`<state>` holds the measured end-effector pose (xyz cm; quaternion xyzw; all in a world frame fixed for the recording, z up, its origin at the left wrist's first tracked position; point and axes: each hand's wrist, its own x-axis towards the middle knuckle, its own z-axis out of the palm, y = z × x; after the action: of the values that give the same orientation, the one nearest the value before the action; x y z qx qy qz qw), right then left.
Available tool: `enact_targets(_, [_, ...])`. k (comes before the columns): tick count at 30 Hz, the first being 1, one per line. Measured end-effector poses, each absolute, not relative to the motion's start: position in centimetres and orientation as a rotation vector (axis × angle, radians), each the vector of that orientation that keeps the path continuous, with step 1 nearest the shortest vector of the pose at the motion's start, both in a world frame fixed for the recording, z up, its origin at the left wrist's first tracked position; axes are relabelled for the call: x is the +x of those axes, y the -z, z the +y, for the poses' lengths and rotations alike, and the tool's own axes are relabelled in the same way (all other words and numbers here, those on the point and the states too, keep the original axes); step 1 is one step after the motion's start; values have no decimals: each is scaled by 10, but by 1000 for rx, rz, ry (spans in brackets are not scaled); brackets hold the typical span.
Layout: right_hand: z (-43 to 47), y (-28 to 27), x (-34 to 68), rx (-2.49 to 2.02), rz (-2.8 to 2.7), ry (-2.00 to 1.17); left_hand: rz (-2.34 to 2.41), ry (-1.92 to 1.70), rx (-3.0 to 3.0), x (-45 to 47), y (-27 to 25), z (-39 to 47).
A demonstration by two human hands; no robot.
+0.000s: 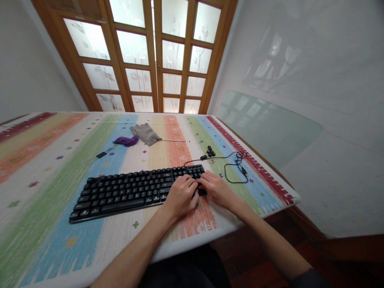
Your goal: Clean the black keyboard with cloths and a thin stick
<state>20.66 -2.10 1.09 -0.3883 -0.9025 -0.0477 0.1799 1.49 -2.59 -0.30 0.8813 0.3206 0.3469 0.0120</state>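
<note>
A black full-size keyboard (126,192) lies slanted on the striped tablecloth. Over its number pad, at the right end, my left hand (183,194) is closed, with the fingers bent down onto the keys. My right hand (216,188) meets it from the right, its fingertips pressed together close to the left fingertips. Whatever sits between the fingers is hidden. Beyond the right hand, several loose black keycaps (211,151) lie in a small group. From the keyboard's back edge a black cable (225,170) runs right and ends in a loose tangle.
Farther back lie a grey cloth (146,134), a purple cloth (126,141) and a thin stick (172,140) with a dark tip. A small black-handled wire tool (102,155) is at the left. The table's right edge runs near a white wall (300,80).
</note>
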Motion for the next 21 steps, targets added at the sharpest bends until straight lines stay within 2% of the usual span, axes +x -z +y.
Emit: enact_targets(21, [-27, -13, 200, -1140, -2542, 208, 1091, -1092, 2723, 17, 5, -25])
